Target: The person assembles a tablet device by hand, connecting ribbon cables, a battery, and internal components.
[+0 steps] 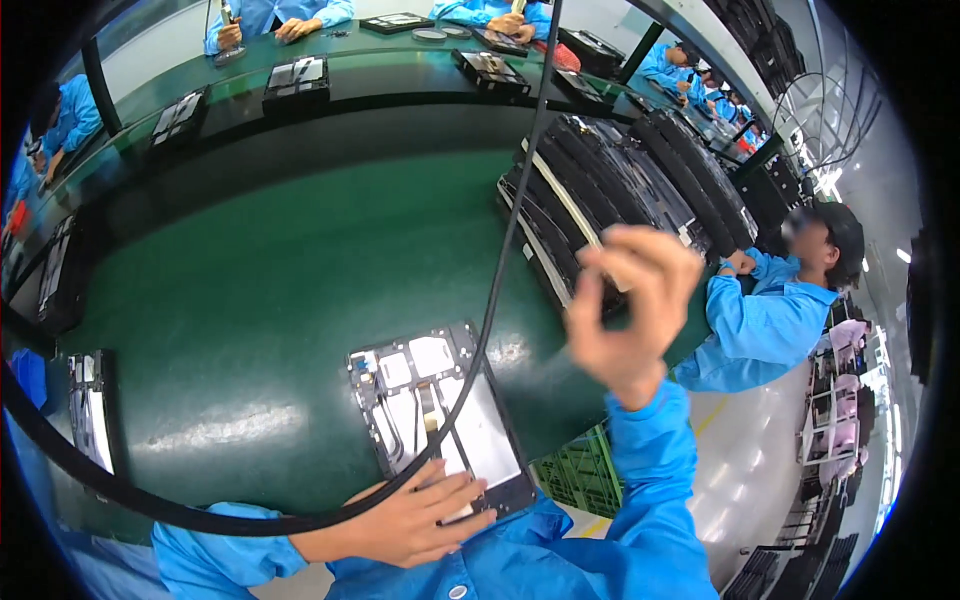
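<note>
Left hand (415, 518) is laid open on near end of opened tablet-like device (485, 425), just ahead. Right hand (648, 312) is raised, fingers curled, blurred; grip can't be told. Dark panel stacks (605, 180) are set beyond it on green counter (230, 300).

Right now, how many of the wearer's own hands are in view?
2: the left hand lies across the lower end of the open device; the right hand, blurred, is raised near the stacked black devices. Neither is hidden.

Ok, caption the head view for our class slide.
Left hand on an opened device at a green table, right hand raised near dark panels.
</note>
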Action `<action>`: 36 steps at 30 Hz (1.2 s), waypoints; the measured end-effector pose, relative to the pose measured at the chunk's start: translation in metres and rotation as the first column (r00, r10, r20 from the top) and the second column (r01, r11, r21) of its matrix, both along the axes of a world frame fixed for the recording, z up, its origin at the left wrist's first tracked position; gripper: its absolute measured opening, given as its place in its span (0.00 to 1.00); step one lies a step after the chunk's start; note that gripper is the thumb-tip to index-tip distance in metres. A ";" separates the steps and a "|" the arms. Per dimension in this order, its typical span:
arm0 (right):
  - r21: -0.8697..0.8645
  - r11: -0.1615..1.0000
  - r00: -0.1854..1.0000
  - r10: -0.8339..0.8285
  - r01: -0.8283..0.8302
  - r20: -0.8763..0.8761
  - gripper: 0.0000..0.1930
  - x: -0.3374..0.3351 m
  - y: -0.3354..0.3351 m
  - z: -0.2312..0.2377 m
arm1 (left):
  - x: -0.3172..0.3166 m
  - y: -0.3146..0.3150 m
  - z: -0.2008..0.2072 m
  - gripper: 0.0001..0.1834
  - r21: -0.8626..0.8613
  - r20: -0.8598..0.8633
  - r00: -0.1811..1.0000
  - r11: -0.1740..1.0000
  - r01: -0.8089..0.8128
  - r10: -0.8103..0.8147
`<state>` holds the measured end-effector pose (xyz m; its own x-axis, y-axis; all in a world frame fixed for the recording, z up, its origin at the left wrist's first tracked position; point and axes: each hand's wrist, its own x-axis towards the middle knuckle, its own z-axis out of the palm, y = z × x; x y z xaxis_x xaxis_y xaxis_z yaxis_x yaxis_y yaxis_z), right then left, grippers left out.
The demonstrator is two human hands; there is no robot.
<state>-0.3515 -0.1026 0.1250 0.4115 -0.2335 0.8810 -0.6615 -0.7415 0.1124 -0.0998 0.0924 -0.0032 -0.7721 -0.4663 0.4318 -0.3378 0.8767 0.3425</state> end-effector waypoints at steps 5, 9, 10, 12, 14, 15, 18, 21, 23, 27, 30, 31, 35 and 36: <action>0.280 0.875 0.915 -0.350 0.395 -0.199 0.28 -0.079 -0.013 0.045 | 0.019 -0.036 -0.005 0.37 0.011 0.149 0.959 0.970 -0.243 0.239; 0.436 0.801 0.882 -0.227 0.410 -0.413 0.29 -0.124 -0.011 0.063 | 0.046 -0.107 -0.003 0.34 -0.172 0.080 0.877 0.873 -0.457 0.474; 0.391 0.811 0.857 -0.239 0.435 -0.456 0.28 -0.121 -0.012 0.060 | 0.060 -0.129 -0.010 0.31 -0.227 0.032 0.854 0.836 -0.499 0.519; 0.195 0.866 0.777 -0.288 0.461 -0.559 0.31 -0.122 -0.014 0.049 | 0.093 -0.168 -0.009 0.28 -0.226 -0.032 0.836 0.811 -0.540 0.547; 0.161 0.850 0.742 -0.326 0.501 -0.586 0.34 -0.119 -0.009 0.049 | 0.125 -0.193 -0.013 0.24 -0.265 -0.111 0.736 0.694 -0.670 0.668; 0.129 0.833 0.701 -0.358 0.538 -0.617 0.37 -0.118 -0.010 0.050 | 0.138 -0.200 -0.009 0.24 -0.231 -0.089 0.661 0.630 -0.741 0.745; 0.021 0.882 0.697 -0.357 0.470 -0.622 0.40 -0.127 -0.020 0.051 | 0.168 -0.210 -0.021 0.25 -0.285 -0.091 0.467 0.426 -0.859 0.880; -0.124 0.904 0.649 -0.384 0.410 -0.657 0.50 -0.120 -0.027 0.060 | 0.178 -0.195 -0.021 0.26 -0.288 -0.167 0.424 0.368 -0.884 0.890; 0.092 0.838 0.655 -0.347 0.538 -0.672 0.45 -0.130 -0.038 0.057 | 0.178 -0.184 -0.014 0.27 -0.279 -0.260 0.557 0.491 -0.825 0.789; 0.022 0.901 0.796 -0.372 0.434 -0.477 0.28 -0.142 -0.070 0.064 | 0.181 -0.160 -0.014 0.27 -0.228 -0.298 0.569 0.521 -0.822 0.767; 0.046 0.909 0.847 -0.366 0.414 -0.386 0.30 -0.139 -0.084 0.062 | 0.179 -0.140 -0.012 0.27 -0.246 -0.294 0.616 0.565 -0.787 0.730; 0.047 0.918 0.855 -0.346 0.393 -0.387 0.30 -0.134 -0.081 0.062 | 0.179 -0.133 -0.011 0.27 -0.275 -0.289 0.634 0.572 -0.773 0.717; -0.085 0.955 0.838 -0.291 0.284 -0.461 0.37 -0.109 -0.054 0.066 | 0.176 -0.117 -0.006 0.28 -0.287 -0.305 0.646 0.579 -0.763 0.700; -0.107 0.960 0.852 -0.279 0.258 -0.444 0.38 -0.101 -0.040 0.066 | 0.174 -0.117 -0.005 0.29 -0.291 -0.322 0.661 0.594 -0.750 0.678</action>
